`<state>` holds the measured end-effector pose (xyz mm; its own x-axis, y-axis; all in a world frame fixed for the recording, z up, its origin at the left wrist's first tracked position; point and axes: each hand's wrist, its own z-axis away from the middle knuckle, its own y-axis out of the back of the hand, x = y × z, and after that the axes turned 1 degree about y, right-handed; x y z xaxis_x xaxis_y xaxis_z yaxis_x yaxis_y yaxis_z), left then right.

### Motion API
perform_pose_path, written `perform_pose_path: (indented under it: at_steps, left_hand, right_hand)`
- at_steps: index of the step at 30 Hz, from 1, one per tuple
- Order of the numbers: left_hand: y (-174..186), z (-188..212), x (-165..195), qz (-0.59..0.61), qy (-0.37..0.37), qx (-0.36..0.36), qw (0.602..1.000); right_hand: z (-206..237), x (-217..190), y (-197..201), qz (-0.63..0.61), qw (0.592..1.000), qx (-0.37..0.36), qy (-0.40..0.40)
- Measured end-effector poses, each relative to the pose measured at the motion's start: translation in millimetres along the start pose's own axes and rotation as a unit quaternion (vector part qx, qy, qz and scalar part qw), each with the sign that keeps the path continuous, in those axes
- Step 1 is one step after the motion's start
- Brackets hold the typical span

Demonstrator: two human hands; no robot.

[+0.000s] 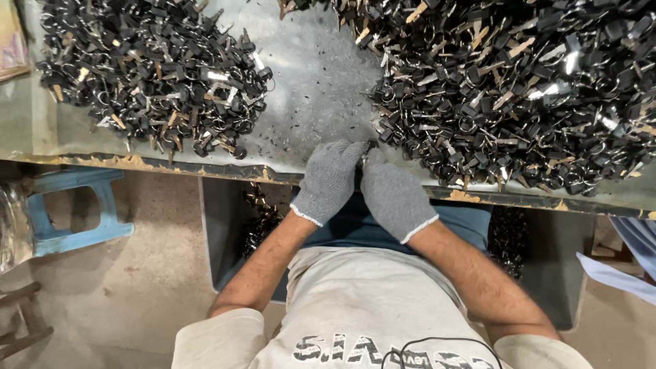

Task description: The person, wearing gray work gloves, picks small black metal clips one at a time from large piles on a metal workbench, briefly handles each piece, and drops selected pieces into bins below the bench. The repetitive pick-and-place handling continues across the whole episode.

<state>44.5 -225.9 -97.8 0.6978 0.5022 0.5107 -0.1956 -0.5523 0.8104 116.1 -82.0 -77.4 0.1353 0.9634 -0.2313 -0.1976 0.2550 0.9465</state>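
Both my hands wear grey knitted gloves and meet at the front edge of a worn metal table (311, 82). My left hand (329, 179) and my right hand (394, 195) are pressed together, fingers closed around a small dark key part (369, 146) that barely shows between the fingertips. A large heap of black-headed keys on rings (519, 82) lies just beyond and to the right of my hands. A smaller heap of the same keys (157, 72) lies at the table's far left.
Under the table edge sits a grey bin (225, 225) holding more dark keys. A blue plastic stool (75, 212) stands on the concrete floor at left. Blue cloth (632, 256) shows at the right edge.
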Motion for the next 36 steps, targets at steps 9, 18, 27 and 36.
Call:
perform_pose_path:
  at_steps: [9, 18, 27, 36]
  left_hand:
    - [18, 9, 16, 0.008, 0.087, 0.027, 0.996]
    - [15, 13, 17, -0.057, 0.060, 0.043, 0.996]
    - [7, 8, 7, 0.031, 0.067, 0.006, 0.997]
    - [15, 7, 9, -0.005, 0.069, 0.046, 0.997]
  right_hand:
    - [5, 25, 16, -0.142, 0.987, 0.014, 0.076]
    - [20, 11, 26, -0.100, 0.995, 0.016, 0.023]
    - [13, -1, 19, 0.093, 0.990, 0.073, 0.074]
    - [-8, 20, 35, -0.208, 0.972, -0.052, 0.095]
